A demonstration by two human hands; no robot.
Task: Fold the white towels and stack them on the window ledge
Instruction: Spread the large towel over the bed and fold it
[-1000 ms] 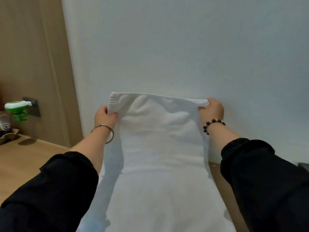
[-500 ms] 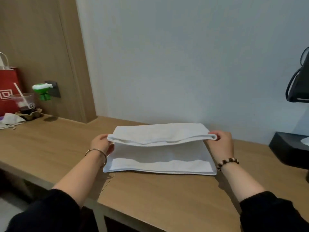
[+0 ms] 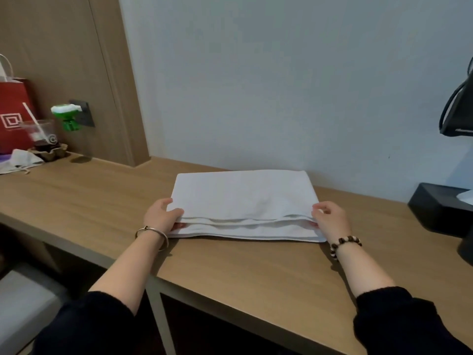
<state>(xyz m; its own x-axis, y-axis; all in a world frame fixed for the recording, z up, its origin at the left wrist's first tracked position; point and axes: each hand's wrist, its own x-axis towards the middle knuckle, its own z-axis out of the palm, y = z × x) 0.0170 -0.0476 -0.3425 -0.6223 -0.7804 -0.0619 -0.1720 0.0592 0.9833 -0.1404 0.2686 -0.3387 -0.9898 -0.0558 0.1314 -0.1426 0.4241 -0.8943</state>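
A white towel (image 3: 243,201) lies folded in layers on the wooden desk (image 3: 230,272), close to the white wall. My left hand (image 3: 161,216) pinches the towel's near left corner, thumb on top of the upper layer and fingers under it. At the near right corner my right hand (image 3: 330,216) holds the upper layer the same way, with fingertips tucked between the layers. Both hands rest low on the desk. No window ledge shows in the head view.
At the far left stand a red paper bag (image 3: 12,116), a plastic cup with a straw (image 3: 41,134) and a crumpled white cloth (image 3: 20,161). A green plug-in device (image 3: 67,115) sits in a wall socket. A black box (image 3: 440,208) stands at the right.
The towel went from held up against the wall to lying on the desk. Both hands brought the upper layer forward and down over the lower one, toward the near edge.
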